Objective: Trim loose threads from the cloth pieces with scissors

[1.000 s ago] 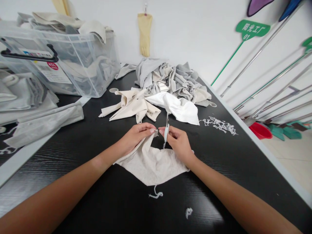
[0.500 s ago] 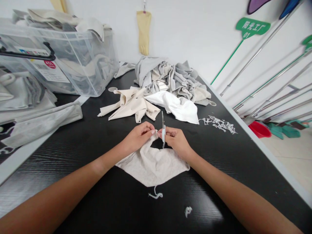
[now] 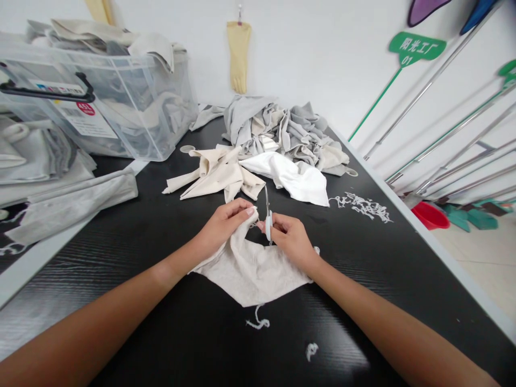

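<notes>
My left hand [image 3: 228, 224] is closed in a pinch on the upper corner of a light beige cloth [image 3: 258, 277]. The rest of that cloth spreads over the black table in front of me. My right hand [image 3: 293, 236] is closed around small scissors [image 3: 269, 220] with white handles, whose blades point away from me. A thin thread seems to run between the cloth corner and my right fingertips. A loose white thread [image 3: 259, 321] lies at the cloth's near edge, and a small thread clump [image 3: 312, 350] lies nearer to me.
Beige cloths [image 3: 220, 174], a white cloth [image 3: 300, 174] and a grey cloth heap [image 3: 274, 123] lie beyond my hands. Thread scraps [image 3: 366, 207] are at the right. A clear plastic bin [image 3: 139, 121] of cloths stands at the back left, beside folded cloths [image 3: 40, 150].
My hands have drawn slightly apart at the cloth corner. The left has lifted the corner a little; the right, still with the scissors, has dropped back slightly from it.
</notes>
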### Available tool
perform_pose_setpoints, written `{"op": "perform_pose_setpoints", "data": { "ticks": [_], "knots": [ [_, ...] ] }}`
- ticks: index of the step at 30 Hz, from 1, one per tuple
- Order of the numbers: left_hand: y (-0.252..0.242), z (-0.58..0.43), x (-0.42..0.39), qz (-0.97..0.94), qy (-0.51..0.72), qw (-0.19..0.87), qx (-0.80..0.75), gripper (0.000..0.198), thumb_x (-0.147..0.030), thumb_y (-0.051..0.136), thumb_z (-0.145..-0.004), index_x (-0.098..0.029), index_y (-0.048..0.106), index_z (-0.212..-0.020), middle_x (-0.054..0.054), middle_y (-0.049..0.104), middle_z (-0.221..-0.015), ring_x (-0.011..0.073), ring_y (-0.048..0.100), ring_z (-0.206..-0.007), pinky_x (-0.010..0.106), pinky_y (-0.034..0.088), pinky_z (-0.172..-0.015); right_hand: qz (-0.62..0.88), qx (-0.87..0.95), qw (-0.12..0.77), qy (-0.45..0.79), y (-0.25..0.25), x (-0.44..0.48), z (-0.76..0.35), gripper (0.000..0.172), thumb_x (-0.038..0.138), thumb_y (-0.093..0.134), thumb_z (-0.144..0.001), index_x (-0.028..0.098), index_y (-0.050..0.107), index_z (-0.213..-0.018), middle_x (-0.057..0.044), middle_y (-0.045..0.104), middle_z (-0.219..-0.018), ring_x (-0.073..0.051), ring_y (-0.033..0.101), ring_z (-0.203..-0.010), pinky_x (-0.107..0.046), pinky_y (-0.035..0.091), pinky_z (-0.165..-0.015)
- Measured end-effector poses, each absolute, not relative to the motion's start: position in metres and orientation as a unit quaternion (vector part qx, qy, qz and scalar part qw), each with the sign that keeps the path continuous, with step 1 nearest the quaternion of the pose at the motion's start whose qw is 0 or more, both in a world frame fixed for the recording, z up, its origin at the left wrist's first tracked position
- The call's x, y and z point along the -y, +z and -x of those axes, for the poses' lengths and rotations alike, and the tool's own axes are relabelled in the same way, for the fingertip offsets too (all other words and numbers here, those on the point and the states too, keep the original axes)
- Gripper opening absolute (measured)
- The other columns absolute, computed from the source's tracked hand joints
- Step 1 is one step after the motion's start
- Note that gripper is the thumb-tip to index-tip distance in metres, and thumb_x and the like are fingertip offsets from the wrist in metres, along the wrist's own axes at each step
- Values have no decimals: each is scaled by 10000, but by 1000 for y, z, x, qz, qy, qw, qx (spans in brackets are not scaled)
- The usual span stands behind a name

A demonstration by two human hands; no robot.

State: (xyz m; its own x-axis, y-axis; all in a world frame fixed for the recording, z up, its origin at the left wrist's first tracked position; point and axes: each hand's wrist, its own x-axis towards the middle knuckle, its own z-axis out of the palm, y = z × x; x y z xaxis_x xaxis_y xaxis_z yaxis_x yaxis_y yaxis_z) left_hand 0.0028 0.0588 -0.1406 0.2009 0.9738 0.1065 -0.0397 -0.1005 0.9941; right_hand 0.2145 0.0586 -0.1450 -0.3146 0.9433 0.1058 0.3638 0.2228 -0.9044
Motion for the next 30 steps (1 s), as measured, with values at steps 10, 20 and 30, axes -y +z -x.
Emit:
{"op": "perform_pose_setpoints", "data": {
  "ticks": [10, 20, 30],
  "knots": [
    [-133, -6, -54, -427, 509, 658, -355, 225, -386, 789, -894, -203, 720, -1005, 12, 686, -937, 157, 649, -843, 264, 527, -800, 488, 756, 293, 322, -137, -51, -212, 422, 455, 649, -960, 207, 458, -677, 58, 412, -614, -112, 357, -589, -270, 246, -561],
    [-134, -6, -56, -442, 527, 632, -358, 199, -372, 785, -893, -203, 712, -971, -4, 632, -892, 137, 595, -827, 242, 496, -780, 511, 781, 250, 257, -133, -44, -208, 426, 460, 644, -952, 211, 433, -679, 60, 444, -575, -112, 379, -557, -279, 224, -557],
    [-134, -2, -58, -517, 526, 546, -397, 218, -427, 707, -934, -209, 701, -954, 13, 642, -897, 174, 583, -847, 287, 484, -805, 538, 792, 216, 192, -130, -39, -204, 470, 551, 602, -972, 213, 456, -679, 41, 536, -583, -116, 405, -533, -295, 207, -568]
  ]
}}
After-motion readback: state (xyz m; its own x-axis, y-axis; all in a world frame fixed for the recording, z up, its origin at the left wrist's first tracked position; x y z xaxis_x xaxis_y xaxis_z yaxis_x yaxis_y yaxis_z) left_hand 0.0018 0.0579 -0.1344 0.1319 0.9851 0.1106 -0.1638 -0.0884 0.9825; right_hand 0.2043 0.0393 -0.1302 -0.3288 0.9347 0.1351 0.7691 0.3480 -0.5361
